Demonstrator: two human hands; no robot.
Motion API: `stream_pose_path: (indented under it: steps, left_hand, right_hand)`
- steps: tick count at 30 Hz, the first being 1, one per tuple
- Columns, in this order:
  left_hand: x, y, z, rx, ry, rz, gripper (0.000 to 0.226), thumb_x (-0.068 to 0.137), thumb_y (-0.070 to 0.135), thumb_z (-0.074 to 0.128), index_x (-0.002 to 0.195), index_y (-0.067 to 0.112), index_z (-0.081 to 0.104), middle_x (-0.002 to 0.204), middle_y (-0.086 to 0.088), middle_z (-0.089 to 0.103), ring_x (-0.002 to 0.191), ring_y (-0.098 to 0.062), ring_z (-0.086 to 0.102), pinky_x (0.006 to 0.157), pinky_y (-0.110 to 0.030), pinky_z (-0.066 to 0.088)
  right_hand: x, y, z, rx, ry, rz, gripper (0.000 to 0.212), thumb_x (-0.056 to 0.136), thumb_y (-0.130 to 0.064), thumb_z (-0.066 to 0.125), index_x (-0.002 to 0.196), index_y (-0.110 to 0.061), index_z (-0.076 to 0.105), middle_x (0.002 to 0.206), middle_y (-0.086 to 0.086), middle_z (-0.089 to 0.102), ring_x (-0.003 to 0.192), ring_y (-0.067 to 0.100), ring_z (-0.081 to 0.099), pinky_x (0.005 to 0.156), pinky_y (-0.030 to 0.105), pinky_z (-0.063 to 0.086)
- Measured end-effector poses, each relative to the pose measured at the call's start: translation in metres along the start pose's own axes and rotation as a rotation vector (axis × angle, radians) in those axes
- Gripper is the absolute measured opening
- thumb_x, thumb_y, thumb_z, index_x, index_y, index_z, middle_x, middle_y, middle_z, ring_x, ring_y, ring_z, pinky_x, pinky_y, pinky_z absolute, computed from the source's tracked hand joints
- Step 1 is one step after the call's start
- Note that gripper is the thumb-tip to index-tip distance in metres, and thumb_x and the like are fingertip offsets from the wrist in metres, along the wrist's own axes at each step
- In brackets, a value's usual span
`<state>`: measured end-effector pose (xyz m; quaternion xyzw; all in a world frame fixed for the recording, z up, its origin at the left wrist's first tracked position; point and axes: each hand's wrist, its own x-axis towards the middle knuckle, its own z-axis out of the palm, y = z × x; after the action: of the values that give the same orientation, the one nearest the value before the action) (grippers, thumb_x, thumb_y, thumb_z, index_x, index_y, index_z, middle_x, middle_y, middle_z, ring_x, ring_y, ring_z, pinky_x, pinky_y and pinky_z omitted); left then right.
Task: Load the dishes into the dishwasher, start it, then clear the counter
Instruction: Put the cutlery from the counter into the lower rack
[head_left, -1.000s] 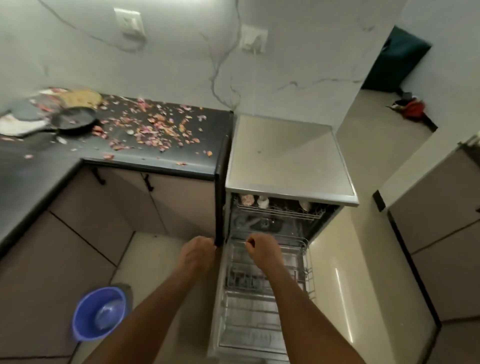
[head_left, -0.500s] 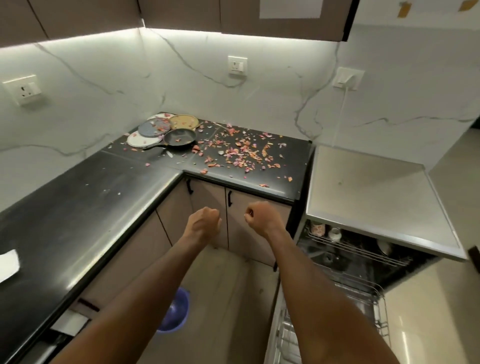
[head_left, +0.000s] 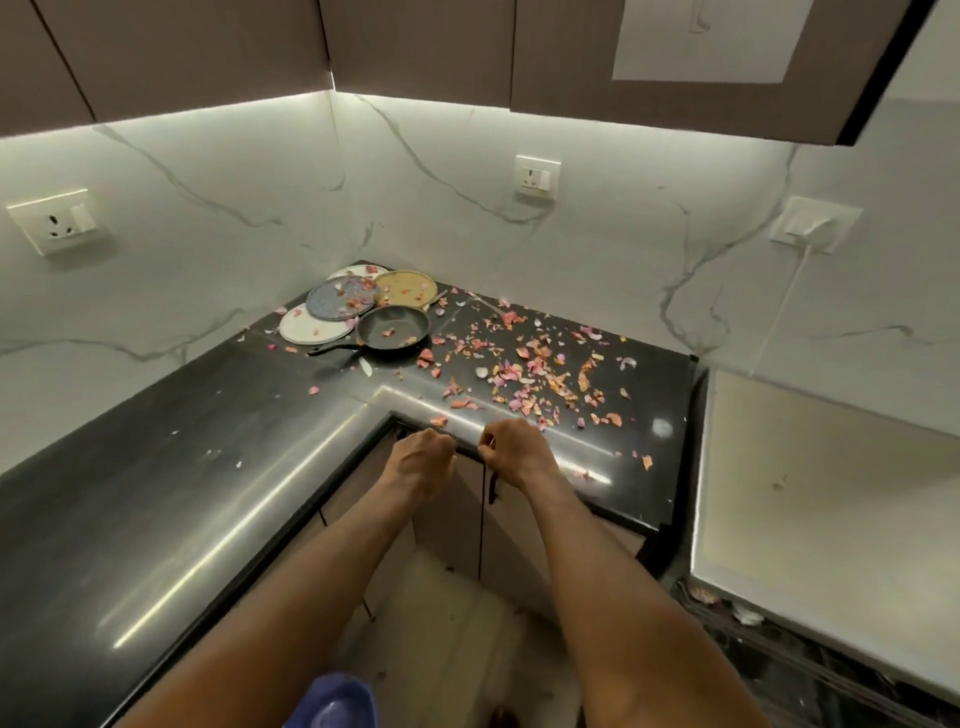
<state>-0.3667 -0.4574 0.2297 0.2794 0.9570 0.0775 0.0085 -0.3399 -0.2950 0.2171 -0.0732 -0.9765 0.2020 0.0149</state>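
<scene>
In the far corner of the black L-shaped counter (head_left: 171, 499) lie a white plate (head_left: 303, 325), a grey plate (head_left: 340, 297), a yellow plate (head_left: 405, 288) and a black frying pan (head_left: 393, 327). Pink and orange peel scraps (head_left: 530, 366) are strewn over the counter right of the pan. My left hand (head_left: 422, 457) and my right hand (head_left: 514, 451) hover at the counter's inner front edge, fingers curled, holding nothing. The dishwasher (head_left: 810, 493) stands at the right with its white top showing and its dark opening low at the right edge.
A blue bucket (head_left: 337, 701) stands on the floor between my arms. Brown wall cabinets (head_left: 415, 47) hang overhead. Sockets (head_left: 537, 175) sit on the marble wall, and a white cable runs down from the right one. Cabinet doors with black handles (head_left: 492, 483) are under the counter.
My view has swung up and left from the open dishwasher racks to the counter corner. Both fists have moved forward to the counter's front edge. The dishes now lie nearer.
</scene>
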Motion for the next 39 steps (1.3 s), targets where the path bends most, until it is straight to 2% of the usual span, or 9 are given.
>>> stream_pose_path:
  steps: [3, 5, 9, 13, 20, 24, 27, 33, 39]
  left_hand:
    - [0.063, -0.009, -0.005, -0.027, -0.036, -0.055, 0.015, 0.098, 0.026, 0.052, 0.106, 0.023, 0.064, 0.101, -0.003, 0.069, 0.085, -0.018, 0.064, 0.072, -0.028, 0.046]
    - [0.1, -0.018, -0.004, -0.077, -0.061, -0.104, 0.016, 0.099, 0.024, 0.052, 0.098, 0.018, 0.067, 0.096, -0.005, 0.069, 0.083, -0.019, 0.063, 0.072, -0.029, 0.047]
    - [0.151, -0.04, 0.005, -0.069, -0.101, -0.129, 0.02, 0.098, 0.026, 0.053, 0.101, 0.016, 0.069, 0.103, -0.008, 0.071, 0.096, -0.026, 0.068, 0.082, -0.034, 0.052]
    - [0.215, -0.07, 0.019, -0.053, -0.13, -0.1, 0.022, 0.096, 0.022, 0.05, 0.102, 0.011, 0.068, 0.106, -0.015, 0.07, 0.101, -0.034, 0.067, 0.084, -0.041, 0.054]
    - [0.343, -0.123, 0.033, -0.093, -0.169, -0.039, 0.024, 0.094, 0.013, 0.048, 0.106, 0.006, 0.068, 0.11, -0.018, 0.068, 0.104, -0.036, 0.065, 0.083, -0.039, 0.052]
    - [0.402, -0.15, 0.044, -0.143, -0.208, -0.015, 0.02, 0.093, 0.013, 0.05, 0.099, 0.009, 0.069, 0.103, -0.017, 0.071, 0.095, -0.034, 0.067, 0.081, -0.042, 0.056]
    - [0.433, -0.164, 0.05, -0.219, -0.224, -0.036, 0.018, 0.092, 0.009, 0.056, 0.103, 0.009, 0.07, 0.103, -0.014, 0.072, 0.094, -0.031, 0.068, 0.082, -0.041, 0.056]
    - [0.474, -0.171, 0.078, -0.316, -0.328, -0.068, 0.038, 0.092, 0.01, 0.063, 0.13, 0.006, 0.059, 0.132, -0.017, 0.062, 0.122, -0.033, 0.058, 0.1, -0.04, 0.047]
    - [0.506, -0.163, 0.116, -0.347, -0.409, -0.115, 0.019, 0.094, 0.016, 0.063, 0.112, 0.011, 0.066, 0.12, -0.013, 0.066, 0.108, -0.028, 0.063, 0.091, -0.037, 0.05]
  right_hand:
    - [0.062, 0.014, -0.005, -0.013, -0.048, 0.008, 0.015, 0.097, -0.021, 0.063, 0.1, -0.014, 0.075, 0.095, 0.01, 0.074, 0.087, 0.024, 0.07, 0.083, 0.041, 0.06]
    - [0.1, 0.022, -0.007, -0.012, -0.062, 0.026, 0.015, 0.097, -0.023, 0.063, 0.101, -0.016, 0.076, 0.097, 0.008, 0.074, 0.087, 0.023, 0.07, 0.083, 0.042, 0.06]
    - [0.162, 0.026, -0.004, 0.024, -0.106, 0.018, 0.011, 0.094, -0.021, 0.067, 0.097, -0.017, 0.077, 0.095, 0.007, 0.075, 0.086, 0.023, 0.071, 0.082, 0.042, 0.06]
    - [0.228, 0.034, 0.009, 0.012, -0.136, 0.047, 0.012, 0.091, -0.016, 0.066, 0.093, -0.015, 0.077, 0.09, 0.007, 0.076, 0.083, 0.024, 0.071, 0.076, 0.034, 0.057]
    - [0.342, 0.045, 0.036, 0.04, -0.127, 0.176, 0.013, 0.089, -0.014, 0.064, 0.086, -0.019, 0.075, 0.082, 0.001, 0.075, 0.071, 0.018, 0.069, 0.072, 0.038, 0.061]
    - [0.389, 0.051, 0.043, 0.008, -0.145, 0.221, 0.011, 0.093, -0.016, 0.064, 0.089, -0.018, 0.074, 0.085, 0.001, 0.072, 0.074, 0.017, 0.065, 0.069, 0.034, 0.056]
    - [0.416, 0.057, 0.051, -0.03, -0.159, 0.242, 0.011, 0.094, -0.018, 0.062, 0.088, -0.018, 0.072, 0.086, 0.003, 0.072, 0.076, 0.021, 0.065, 0.07, 0.036, 0.056]
    - [0.46, 0.078, 0.074, -0.039, -0.202, 0.356, 0.016, 0.1, -0.018, 0.056, 0.1, -0.014, 0.072, 0.097, 0.011, 0.073, 0.084, 0.029, 0.067, 0.076, 0.04, 0.058]
    - [0.508, 0.106, 0.084, -0.022, -0.228, 0.428, 0.015, 0.102, -0.016, 0.058, 0.112, -0.013, 0.067, 0.099, 0.006, 0.064, 0.088, 0.025, 0.06, 0.075, 0.033, 0.044]
